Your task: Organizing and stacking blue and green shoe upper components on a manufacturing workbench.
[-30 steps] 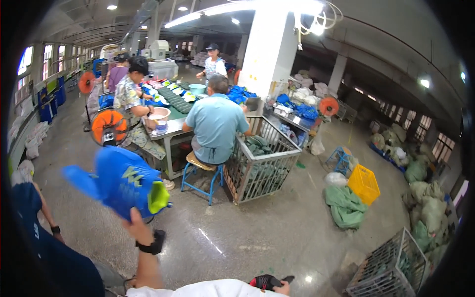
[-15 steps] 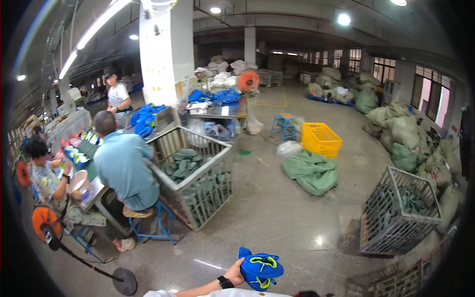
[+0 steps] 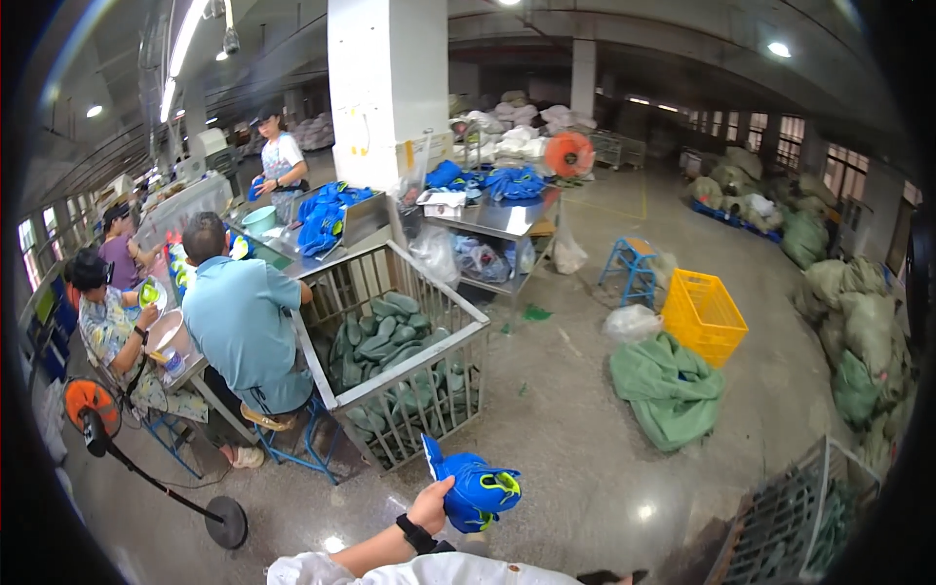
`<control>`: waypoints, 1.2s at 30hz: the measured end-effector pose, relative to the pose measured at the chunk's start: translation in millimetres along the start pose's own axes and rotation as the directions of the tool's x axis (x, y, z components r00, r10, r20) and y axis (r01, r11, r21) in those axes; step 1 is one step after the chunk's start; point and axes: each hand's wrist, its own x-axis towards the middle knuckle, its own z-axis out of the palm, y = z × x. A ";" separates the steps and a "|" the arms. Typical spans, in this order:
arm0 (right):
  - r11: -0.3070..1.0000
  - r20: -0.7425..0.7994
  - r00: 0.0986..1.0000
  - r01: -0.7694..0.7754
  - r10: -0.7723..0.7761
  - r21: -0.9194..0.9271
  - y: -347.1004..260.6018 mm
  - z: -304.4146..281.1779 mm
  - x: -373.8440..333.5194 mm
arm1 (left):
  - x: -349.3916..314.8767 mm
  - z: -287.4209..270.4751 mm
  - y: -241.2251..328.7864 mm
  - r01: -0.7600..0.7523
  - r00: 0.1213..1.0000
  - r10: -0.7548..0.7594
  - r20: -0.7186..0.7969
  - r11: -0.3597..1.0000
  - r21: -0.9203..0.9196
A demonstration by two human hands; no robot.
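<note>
Above the floor [image 3: 565, 512], nearer me than the metal cage [image 3: 414, 362] and right of its near bottom corner, my left hand [image 3: 429, 505] holds blue shoes [image 3: 473, 492], seemingly two soft ones bunched together. Its fingers pinch the cloth at one side, thumb on top, and a yellow-edged opening points rightward, away from my palm. A black watch [image 3: 416, 534] sits on that wrist. My right fingers are hidden or cut off near a dark thing [image 3: 604, 577] at the lower edge, so I cannot tell whether they are spread or pressed together. Green foot-shaped blocks [image 3: 385, 331] lie in the cage. For a good hold, I judge a firm but gentle pinch best: the cloth looks soft enough to crease, and the lower shoe could slip if only the upper one is caught.
</note>
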 end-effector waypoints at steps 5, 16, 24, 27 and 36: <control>0.974 0.074 0.975 0.215 -0.209 -0.077 -146.4 58.7 137.3 | 74.9 -7.3 0.3 -0.048 0.995 0.042 -0.088 0.997 -0.066; 0.803 0.130 0.868 0.493 -0.479 -0.333 -322.4 113.6 303.0 | 311.3 137.8 92.6 -0.371 0.927 0.297 0.230 0.824 0.429; 0.928 0.116 0.992 0.089 -0.051 -0.361 -264.2 154.9 479.2 | 465.7 198.4 112.6 -0.261 0.965 0.249 0.085 0.861 0.436; 0.938 -0.134 0.937 0.335 -0.322 0.090 -291.0 172.2 580.4 | 531.7 212.6 116.9 -0.111 0.981 0.150 -0.125 0.955 0.274; 0.886 0.071 0.997 -0.025 -0.008 0.463 -556.8 232.7 717.6 | 672.3 280.0 187.1 -0.360 0.845 0.443 -0.300 0.886 0.293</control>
